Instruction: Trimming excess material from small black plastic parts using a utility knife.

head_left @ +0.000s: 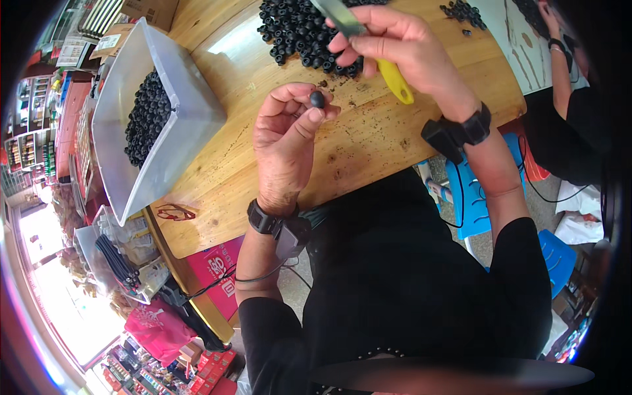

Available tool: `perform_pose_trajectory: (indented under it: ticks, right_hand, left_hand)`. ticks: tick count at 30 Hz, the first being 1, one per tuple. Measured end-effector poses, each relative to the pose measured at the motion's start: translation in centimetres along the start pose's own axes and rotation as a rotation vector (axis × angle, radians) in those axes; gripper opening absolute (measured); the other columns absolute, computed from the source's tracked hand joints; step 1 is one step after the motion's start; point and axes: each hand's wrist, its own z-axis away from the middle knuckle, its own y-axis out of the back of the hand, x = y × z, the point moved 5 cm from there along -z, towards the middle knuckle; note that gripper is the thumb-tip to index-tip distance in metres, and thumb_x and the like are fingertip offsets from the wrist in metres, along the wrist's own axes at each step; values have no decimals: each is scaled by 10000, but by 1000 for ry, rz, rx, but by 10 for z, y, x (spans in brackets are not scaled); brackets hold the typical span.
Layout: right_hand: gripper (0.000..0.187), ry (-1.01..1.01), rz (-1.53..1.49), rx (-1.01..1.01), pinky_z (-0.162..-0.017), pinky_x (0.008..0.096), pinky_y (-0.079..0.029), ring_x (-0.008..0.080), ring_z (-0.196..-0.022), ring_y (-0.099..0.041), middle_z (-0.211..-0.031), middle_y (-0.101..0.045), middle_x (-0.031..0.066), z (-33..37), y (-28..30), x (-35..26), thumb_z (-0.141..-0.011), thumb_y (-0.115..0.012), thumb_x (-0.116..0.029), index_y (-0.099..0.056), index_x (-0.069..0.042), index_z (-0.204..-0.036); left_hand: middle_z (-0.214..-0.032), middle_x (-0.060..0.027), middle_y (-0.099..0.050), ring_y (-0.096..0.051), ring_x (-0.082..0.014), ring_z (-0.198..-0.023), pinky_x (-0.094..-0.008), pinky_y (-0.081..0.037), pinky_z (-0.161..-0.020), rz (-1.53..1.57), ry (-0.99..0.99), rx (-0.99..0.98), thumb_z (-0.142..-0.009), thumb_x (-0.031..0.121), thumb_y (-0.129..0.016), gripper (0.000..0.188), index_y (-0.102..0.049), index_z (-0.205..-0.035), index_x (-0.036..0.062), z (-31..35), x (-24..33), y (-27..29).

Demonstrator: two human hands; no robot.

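Pinched between the thumb and fingers of my left hand (286,135) is a small dark oval, nut-like piece (317,99), held above the wooden table. My right hand (408,49) is closed on a knife with a yellow handle (395,82). Its broad metal blade (338,16) points up and to the left, over a large pile of small black round pieces (299,39). Many pieces in that pile seem to have a hollow or opening on one side. The two hands are apart, and the blade does not touch the piece in my left hand.
A translucent plastic bin (197,99) with many dark round pieces stands tilted in view at left. Red-framed glasses (176,212) lie near the table's edge (217,247). Crumbs dot the wood. Another person's arm (561,79) is at upper right, near a smaller pile (464,13). Blue stools (477,197) stand below.
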Motion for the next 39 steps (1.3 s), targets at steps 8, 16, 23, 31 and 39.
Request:
perform_pose_trajectory:
  ticks: [8,16,23,31,39]
  right_hand:
    - [246,109,217,-134,-567,185,-494,63,-785,-595,-1026,-634,27,-6,-39,11,-876,-618,-42,-612,-3,-1119]
    - [211,77,369,-122,-578,176,-497,56,-786,-603,-991,-626,5,-21,-48,10,-887,-617,-76,-632,-15,-1088]
    - [217,149,456,-80,-565,176,-499,60,-733,-614,-936,-636,11,-34,-58,16,-888,-619,-83,-630,-18,-1094]
    - [220,56,234,-80,-560,188,-498,67,-695,-591,-908,-644,27,-40,-60,22,-899,-595,-64,-624,-1,-1109]
    - [213,-15,130,-84,-590,218,-517,100,-734,-620,-979,-649,65,-39,-60,-1,-896,-583,-24,-626,17,-1100]
  left_hand:
    - [-1008,-103,-632,-612,-178,-872,-319,-504,-846,32,-17,62,-877,-57,-554,221,-568,-1095,-21,-17,5,16]
    - [-982,-97,-642,-618,-171,-813,-294,-503,-803,48,-39,83,-891,-19,-556,199,-577,-1089,-16,-25,7,27]
    - [-951,-93,-645,-621,-167,-802,-296,-509,-794,49,-12,133,-890,-8,-566,193,-580,-1082,-16,-26,6,37]
    - [-944,-104,-648,-616,-169,-777,-313,-527,-789,80,-61,112,-904,24,-565,195,-587,-1090,-29,-27,13,46]
    - [-985,-116,-631,-596,-165,-802,-340,-520,-823,210,1,88,-948,60,-491,243,-557,-1168,-22,-28,10,47]
